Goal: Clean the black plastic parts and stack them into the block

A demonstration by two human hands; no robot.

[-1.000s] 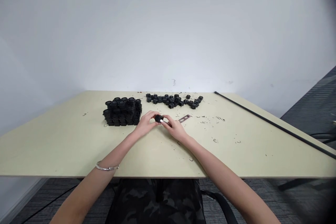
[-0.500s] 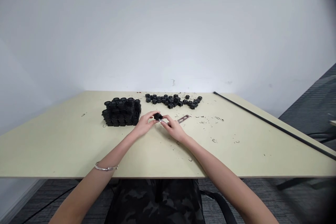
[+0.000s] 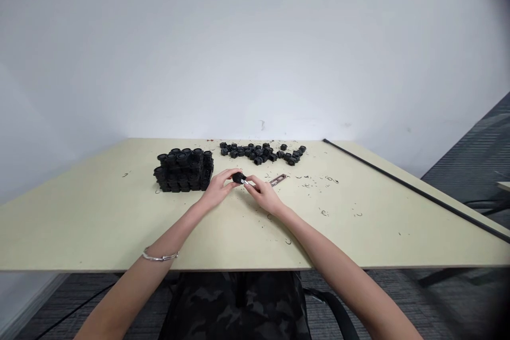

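My left hand (image 3: 217, 189) grips a small black plastic ring-shaped part (image 3: 239, 177) between thumb and fingers, just above the table. My right hand (image 3: 264, 195) pinches a small pale metal piece (image 3: 245, 182) against that part, so the fingertips of both hands nearly meet. Behind my left hand stands a block of stacked black parts (image 3: 183, 170). A loose spread of similar black parts (image 3: 255, 152) lies at the far edge. A flat perforated metal strip (image 3: 278, 180) rests just past my right hand, not touched.
The pale table (image 3: 99, 223) carries scattered dark curled shavings (image 3: 326, 179), mostly right of my hands. A long black rod (image 3: 414, 188) lies along its right edge. A wall rises behind; camouflage trousers and a black chair arm show below the front edge.
My hands have drawn slightly closer, and the black part sits a little further left, tilted with the metal piece against it. The view has shifted slightly.
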